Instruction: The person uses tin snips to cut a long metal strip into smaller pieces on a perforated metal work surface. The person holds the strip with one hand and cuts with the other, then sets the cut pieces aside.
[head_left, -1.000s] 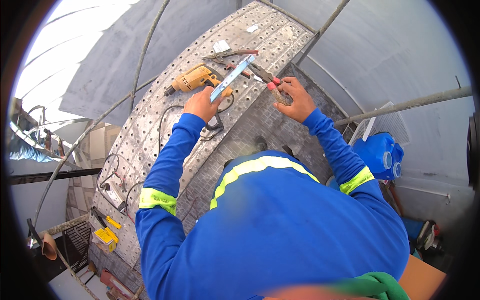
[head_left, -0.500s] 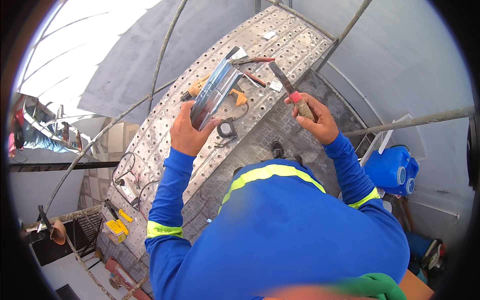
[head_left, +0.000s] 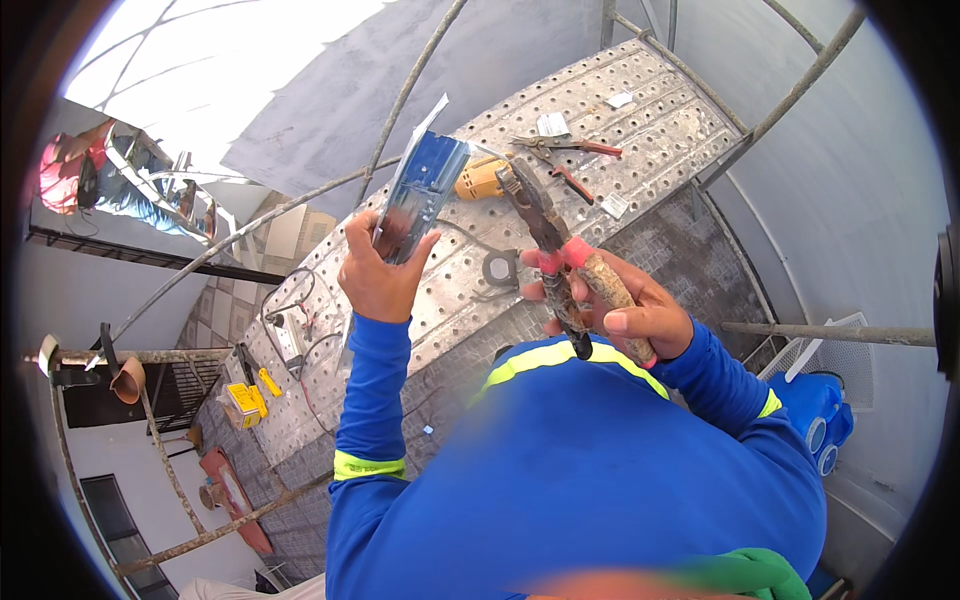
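My left hand (head_left: 380,272) is closed around a shiny galvanized metal channel (head_left: 428,172), which tilts up and away. In my right hand (head_left: 650,305) is a pair of pliers (head_left: 540,210) with dark, worn jaws and pinkish-red and grime-covered handles. The handles are spread apart across my fingers, and the jaws point up beside the channel, close to it in view; I cannot tell whether they touch. Beyond them on the perforated metal platform (head_left: 665,120) lie red-handled snips (head_left: 575,147) and a yellow power tool (head_left: 480,180), partly hidden. A tape measure (head_left: 499,268) rests between my hands.
Scaffold pipes (head_left: 400,100) cross at the left and right. A power strip (head_left: 290,338), a yellow box (head_left: 242,405) and a yellow-handled tool (head_left: 269,381) lie on the platform's left end. Blue jugs (head_left: 808,408) stand at the right by a curved grey wall.
The pliers have come left and nearer the channel, and their handles have spread. The channel has turned, showing more of its inner face. My view has shifted.
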